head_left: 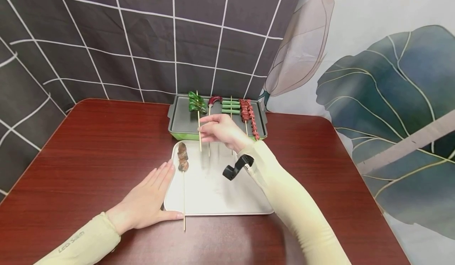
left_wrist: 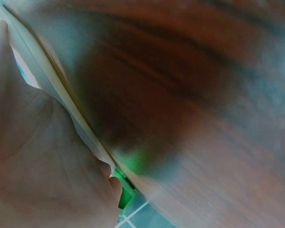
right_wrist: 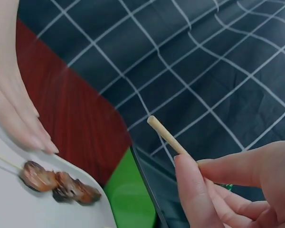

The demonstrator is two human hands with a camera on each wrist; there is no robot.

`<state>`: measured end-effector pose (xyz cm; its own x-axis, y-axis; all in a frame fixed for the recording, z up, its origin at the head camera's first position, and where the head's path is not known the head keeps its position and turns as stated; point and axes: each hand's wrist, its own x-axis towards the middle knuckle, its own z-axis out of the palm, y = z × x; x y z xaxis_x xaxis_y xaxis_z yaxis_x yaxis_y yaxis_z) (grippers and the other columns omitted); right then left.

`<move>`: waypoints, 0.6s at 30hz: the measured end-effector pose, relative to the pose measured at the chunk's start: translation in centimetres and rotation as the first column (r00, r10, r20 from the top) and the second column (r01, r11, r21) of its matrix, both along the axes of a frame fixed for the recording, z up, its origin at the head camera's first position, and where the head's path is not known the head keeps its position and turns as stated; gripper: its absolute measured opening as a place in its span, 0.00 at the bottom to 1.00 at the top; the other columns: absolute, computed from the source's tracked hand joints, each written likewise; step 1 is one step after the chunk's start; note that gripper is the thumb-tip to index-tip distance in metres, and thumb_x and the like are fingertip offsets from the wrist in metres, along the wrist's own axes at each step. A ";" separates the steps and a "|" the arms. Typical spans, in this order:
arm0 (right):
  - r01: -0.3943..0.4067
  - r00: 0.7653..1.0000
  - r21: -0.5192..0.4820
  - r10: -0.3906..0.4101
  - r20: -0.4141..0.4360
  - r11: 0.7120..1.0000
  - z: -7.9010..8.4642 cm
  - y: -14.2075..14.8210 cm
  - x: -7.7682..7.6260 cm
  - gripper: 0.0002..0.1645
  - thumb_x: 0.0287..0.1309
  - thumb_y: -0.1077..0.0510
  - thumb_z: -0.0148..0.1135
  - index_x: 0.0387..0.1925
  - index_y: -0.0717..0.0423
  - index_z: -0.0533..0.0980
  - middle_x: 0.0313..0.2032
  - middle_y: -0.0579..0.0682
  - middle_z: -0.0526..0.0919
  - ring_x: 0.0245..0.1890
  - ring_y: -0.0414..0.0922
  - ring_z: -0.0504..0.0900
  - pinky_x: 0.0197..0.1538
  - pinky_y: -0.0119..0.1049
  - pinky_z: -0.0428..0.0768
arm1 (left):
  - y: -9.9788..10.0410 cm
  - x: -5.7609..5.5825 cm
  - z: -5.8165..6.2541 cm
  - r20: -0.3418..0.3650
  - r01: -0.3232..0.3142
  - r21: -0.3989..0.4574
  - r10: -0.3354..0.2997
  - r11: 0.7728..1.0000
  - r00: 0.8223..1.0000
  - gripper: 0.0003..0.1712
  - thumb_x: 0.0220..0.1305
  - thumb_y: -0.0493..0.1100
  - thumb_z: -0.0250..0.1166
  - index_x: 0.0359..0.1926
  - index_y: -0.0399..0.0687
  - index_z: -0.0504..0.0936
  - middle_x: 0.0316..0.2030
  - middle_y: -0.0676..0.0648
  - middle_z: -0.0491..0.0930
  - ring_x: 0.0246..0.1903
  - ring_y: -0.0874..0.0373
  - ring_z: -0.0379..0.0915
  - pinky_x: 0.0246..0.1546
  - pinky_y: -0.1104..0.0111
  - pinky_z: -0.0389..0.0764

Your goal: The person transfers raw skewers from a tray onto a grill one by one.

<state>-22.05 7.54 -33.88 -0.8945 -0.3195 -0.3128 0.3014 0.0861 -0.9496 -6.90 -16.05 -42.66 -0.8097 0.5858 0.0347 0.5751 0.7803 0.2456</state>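
Note:
My right hand [head_left: 222, 130] pinches the wooden stick [right_wrist: 165, 135] of a skewer of green leafy pieces [head_left: 196, 103] between thumb and forefinger. That skewer's green end is over the grey-topped pan [head_left: 177, 124] with a green side. Straight-fingered, my left hand [head_left: 147, 198] lies along the left edge of the white tray [head_left: 227, 194], its thumb near the front corner. Beside those fingers, a skewer of browned meat pieces [head_left: 183, 158] lies on the tray, its stick reaching past the front edge. The left wrist view shows the palm [left_wrist: 42, 152] against the tray's rim.
In the pan are also a dark red curved piece [head_left: 215, 100] on a stick, a green-stalk skewer [head_left: 230, 107], a red meat skewer [head_left: 245, 109] and a red beaded skewer [head_left: 252, 119]. A dark gridded cloth [head_left: 149, 36] hangs behind the brown table [head_left: 106, 146].

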 end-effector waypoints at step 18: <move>0.062 0.993 0.069 -0.068 0.097 0.996 -0.4 -0.9 -1.5 0.20 0.65 0.73 0.61 0.58 0.73 0.74 0.38 0.63 0.84 0.25 0.43 0.85 0.39 0.35 0.87 | 0.0 0.0 -0.2 -0.008 0.001 -0.009 -0.001 1.000 1.000 0.70 0.59 0.83 0.54 0.75 0.23 0.53 0.76 0.28 0.49 0.75 0.37 0.47 0.74 0.48 0.53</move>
